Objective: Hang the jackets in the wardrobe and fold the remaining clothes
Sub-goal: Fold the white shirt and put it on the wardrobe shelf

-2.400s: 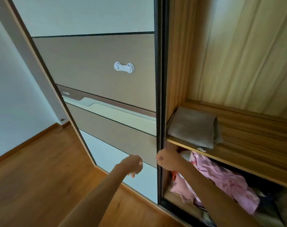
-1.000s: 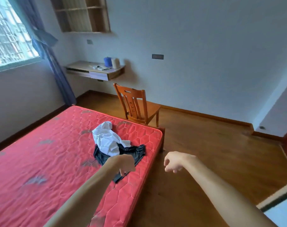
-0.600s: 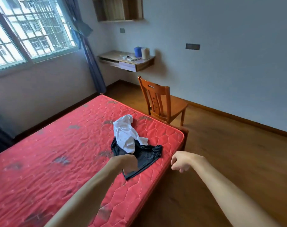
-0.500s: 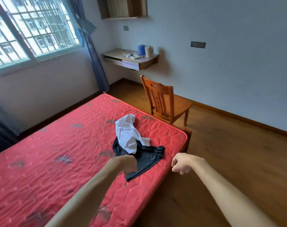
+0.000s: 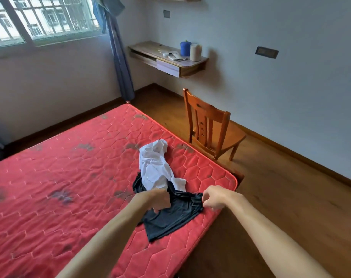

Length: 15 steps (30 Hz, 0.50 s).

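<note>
On red mattress (image 5: 70,177), hovering at black garment (image 5: 170,217) lying mid-frame under shirt (image 5: 154,169): probably starting on folding. Holding fingers of left hand (image 5: 156,199) and right hand (image 5: 216,198) curled at its top edge, grip unclear. Likely needing next: lifting shirt aside, spreading flat.

The mattress (image 5: 70,177) before me is red quilted cloth, matt and stained. At twelve o'clock the black garment (image 5: 170,217) looks smooth, faintly shiny; the white shirt (image 5: 152,171) on it, matt crumpled cloth. At one o'clock, the chair (image 5: 228,139) is glossy varnished wood.
</note>
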Each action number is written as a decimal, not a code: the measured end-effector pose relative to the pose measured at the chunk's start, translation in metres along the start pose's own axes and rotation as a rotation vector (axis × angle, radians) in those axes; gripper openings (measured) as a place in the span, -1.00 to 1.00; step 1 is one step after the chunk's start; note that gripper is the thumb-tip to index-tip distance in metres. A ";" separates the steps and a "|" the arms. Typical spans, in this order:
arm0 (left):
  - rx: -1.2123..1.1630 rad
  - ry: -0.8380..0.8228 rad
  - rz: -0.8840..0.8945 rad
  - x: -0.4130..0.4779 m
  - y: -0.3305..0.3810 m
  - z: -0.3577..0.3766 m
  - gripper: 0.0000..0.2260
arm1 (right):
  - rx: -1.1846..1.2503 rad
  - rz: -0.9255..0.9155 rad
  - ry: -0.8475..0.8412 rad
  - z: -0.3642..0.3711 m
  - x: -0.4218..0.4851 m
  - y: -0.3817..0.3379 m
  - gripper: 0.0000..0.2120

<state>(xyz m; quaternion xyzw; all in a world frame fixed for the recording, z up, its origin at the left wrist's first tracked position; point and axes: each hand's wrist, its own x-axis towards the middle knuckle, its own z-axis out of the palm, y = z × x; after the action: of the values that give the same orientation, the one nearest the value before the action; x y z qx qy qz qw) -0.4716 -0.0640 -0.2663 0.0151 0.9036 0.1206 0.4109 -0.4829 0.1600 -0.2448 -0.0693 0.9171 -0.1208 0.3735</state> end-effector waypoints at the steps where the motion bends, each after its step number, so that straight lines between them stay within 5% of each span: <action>1: -0.032 0.003 -0.002 0.011 -0.008 -0.006 -0.87 | -0.007 -0.007 -0.008 -0.005 0.012 -0.008 -0.73; 4: -0.100 0.021 -0.032 0.042 -0.035 -0.022 -0.75 | -0.033 -0.055 -0.014 -0.017 0.052 -0.032 -0.70; 10: -0.186 0.067 -0.089 0.091 -0.092 -0.032 -0.85 | -0.093 -0.090 -0.093 -0.014 0.143 -0.068 -0.67; 15: -0.597 0.117 -0.132 0.126 -0.125 -0.029 -0.91 | -0.054 -0.072 -0.050 0.001 0.211 -0.088 -0.66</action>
<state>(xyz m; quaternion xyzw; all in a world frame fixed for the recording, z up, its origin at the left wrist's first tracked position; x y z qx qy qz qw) -0.5680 -0.1757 -0.3699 -0.1718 0.8495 0.3543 0.3513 -0.6293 0.0293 -0.3621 -0.1154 0.9073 -0.1077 0.3897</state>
